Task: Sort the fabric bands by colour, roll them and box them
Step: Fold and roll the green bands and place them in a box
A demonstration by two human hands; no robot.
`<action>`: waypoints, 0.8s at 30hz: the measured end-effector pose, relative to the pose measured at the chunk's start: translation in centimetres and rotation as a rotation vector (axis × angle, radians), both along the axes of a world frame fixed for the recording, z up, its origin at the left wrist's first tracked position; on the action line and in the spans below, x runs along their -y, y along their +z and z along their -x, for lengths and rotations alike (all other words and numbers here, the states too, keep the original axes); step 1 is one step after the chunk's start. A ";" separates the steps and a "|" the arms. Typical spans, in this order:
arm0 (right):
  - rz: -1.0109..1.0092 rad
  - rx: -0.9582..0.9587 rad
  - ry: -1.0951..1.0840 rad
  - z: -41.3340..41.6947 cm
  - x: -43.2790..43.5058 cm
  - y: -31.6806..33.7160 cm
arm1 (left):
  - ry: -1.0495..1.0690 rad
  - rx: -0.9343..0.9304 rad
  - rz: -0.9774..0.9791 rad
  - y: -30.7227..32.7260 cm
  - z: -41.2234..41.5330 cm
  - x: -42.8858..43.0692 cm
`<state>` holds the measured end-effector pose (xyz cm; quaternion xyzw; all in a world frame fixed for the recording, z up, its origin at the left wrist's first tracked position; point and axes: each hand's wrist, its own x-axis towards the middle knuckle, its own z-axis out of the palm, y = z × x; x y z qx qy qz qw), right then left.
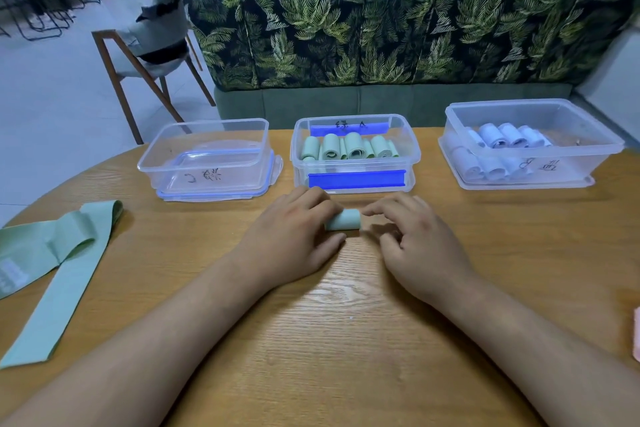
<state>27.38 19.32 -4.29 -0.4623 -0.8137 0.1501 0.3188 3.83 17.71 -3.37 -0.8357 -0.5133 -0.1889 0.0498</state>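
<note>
The wooden tabletop [346, 322] carries loose green bands [59, 253] at its left and a clear middle box [356, 179] of green rolls. Near that box, the left hand [294, 229] and right hand [415, 239] each keep a grip clamped on one end of a rolled green band [343, 219].

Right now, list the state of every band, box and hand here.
green roll: rolled, between both hands
left hand: grips the roll
right hand: pinches the roll's end
loose green bands: unrolled, flat
left box: open, empty
middle box: open, holds green rolls
right box: open, holds pale rolls
</note>
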 end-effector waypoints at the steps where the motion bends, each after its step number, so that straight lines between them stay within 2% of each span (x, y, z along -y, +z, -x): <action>1: 0.002 -0.006 0.002 0.0 0.0 0.0 | 0.006 0.002 0.009 0.0 0.0 -0.2; 6: -0.021 -0.030 0.024 0.1 0.0 0.1 | 0.024 0.037 0.003 0.0 -0.4 -0.3; 12: -0.095 -0.173 0.095 0.1 0.5 0.7 | -0.030 0.321 0.069 0.3 -0.4 1.7; 16: -0.073 -0.279 0.183 0.2 0.9 1.2 | -0.030 0.354 0.096 -0.2 -0.2 1.7; 20: -0.150 -0.174 0.302 0.4 1.1 0.9 | -0.073 0.332 0.087 -0.2 -0.4 1.7; 24: -0.194 -0.111 0.315 0.4 1.0 1.1 | -0.064 0.399 0.111 -0.2 -0.6 2.0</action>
